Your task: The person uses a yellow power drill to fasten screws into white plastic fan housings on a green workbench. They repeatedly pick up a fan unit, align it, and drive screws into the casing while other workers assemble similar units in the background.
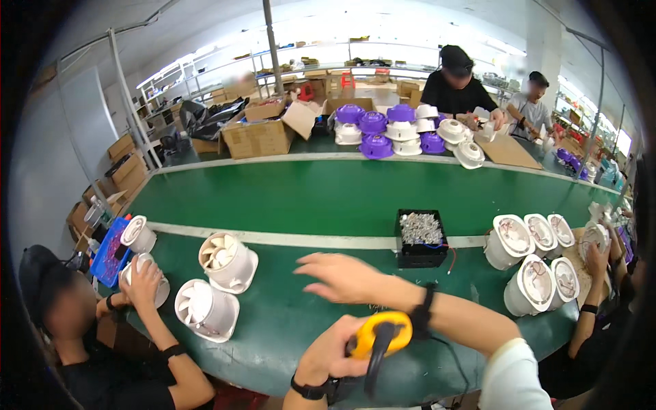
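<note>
Head view: white fans (206, 313) and seemingly screw-filled black box (421, 257) flank right hand (338, 276).

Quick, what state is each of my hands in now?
Left hand: closed, holding a yellow tool.
Right hand: open, nothing visible in it.

Nearest you, your left hand (333, 350) at the tool (383, 335). Just beyond, your right hand (345, 277) over the tabletop (307, 314). To your left, two fans (220, 318), one behind the other; farther left, past a worker's hands (141, 280), a tray (101, 272). Ahead, slightly right: box (420, 257), small parts (420, 227) inside. Well right, five casings (502, 255), three behind two. Across the central lane (307, 191): carton (256, 140) left, stacked shells (376, 123) right of it.
</note>
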